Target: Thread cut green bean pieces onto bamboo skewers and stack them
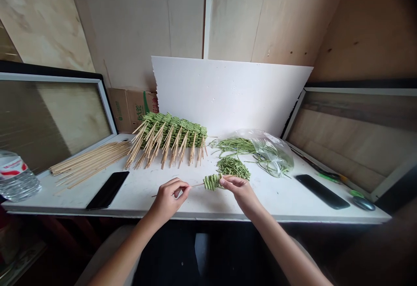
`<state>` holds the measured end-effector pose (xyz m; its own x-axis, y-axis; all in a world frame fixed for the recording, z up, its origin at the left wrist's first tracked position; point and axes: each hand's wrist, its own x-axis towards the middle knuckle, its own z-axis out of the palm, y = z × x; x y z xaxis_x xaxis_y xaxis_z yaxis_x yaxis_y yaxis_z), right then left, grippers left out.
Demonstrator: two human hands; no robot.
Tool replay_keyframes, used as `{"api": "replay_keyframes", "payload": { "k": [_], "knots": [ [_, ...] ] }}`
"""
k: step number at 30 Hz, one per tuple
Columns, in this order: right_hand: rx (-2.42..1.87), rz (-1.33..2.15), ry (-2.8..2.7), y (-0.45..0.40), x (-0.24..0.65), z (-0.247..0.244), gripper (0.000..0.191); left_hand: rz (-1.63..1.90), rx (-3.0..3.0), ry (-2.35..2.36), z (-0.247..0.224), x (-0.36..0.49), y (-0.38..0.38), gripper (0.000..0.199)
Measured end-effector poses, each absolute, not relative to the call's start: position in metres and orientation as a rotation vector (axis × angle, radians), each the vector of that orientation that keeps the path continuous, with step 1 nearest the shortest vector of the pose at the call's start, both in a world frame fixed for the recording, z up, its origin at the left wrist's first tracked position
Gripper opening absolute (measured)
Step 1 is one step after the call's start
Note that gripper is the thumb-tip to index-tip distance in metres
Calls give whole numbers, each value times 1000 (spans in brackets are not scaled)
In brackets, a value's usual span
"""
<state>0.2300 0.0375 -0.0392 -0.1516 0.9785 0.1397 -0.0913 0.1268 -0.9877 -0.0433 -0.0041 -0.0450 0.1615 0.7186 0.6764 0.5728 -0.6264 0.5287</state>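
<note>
My left hand [170, 198] is closed around a thin wooden skewer [196, 185], whose tail sticks out to the left. Several short green bean pieces [211, 182] sit side by side across the skewer's right end. My right hand [241, 194] pinches at the right end of this row, its fingertips on a bean piece; the skewer's tip is hidden there. Just behind the right hand lies a pile of cut bean pieces [233, 167]. Farther back on the left, a big stack of filled bean skewers [176, 129] has its bare sticks pointing toward me.
Bare skewers [93, 160] lie at the left beside a black phone [108, 189] and a water bottle [18, 177]. Long beans [237, 145] spill from a clear plastic bag [276, 151]. A dark flat device [322, 190], scissors [329, 174] and a mouse [363, 202] lie right.
</note>
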Motion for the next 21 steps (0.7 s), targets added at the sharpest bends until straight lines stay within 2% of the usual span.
{"api": "replay_keyframes", "payload": {
  "k": [4,7,9,13,15,21],
  "knots": [
    [-985,1286,-1383,39,232,-38,31,1455,2258,1295,-49,-45,-1,15],
    [-1006,1239,-1492,45,241,-36,42,1461,2229,1366,-53,-49,3,14],
    [-1081,1058,-1640,51,250,-37,43,1482,2194,1425,-55,-53,6,13],
    [-1283,332,-1999,60,262,-51,23,1489,2157,1478,-59,-59,11,13],
    [-1338,74,-2106,61,263,-61,16,1482,2158,1483,-61,-60,12,13],
    [-1348,-104,-2211,60,258,-68,16,1471,2180,1486,-65,-61,13,13]
  ]
}}
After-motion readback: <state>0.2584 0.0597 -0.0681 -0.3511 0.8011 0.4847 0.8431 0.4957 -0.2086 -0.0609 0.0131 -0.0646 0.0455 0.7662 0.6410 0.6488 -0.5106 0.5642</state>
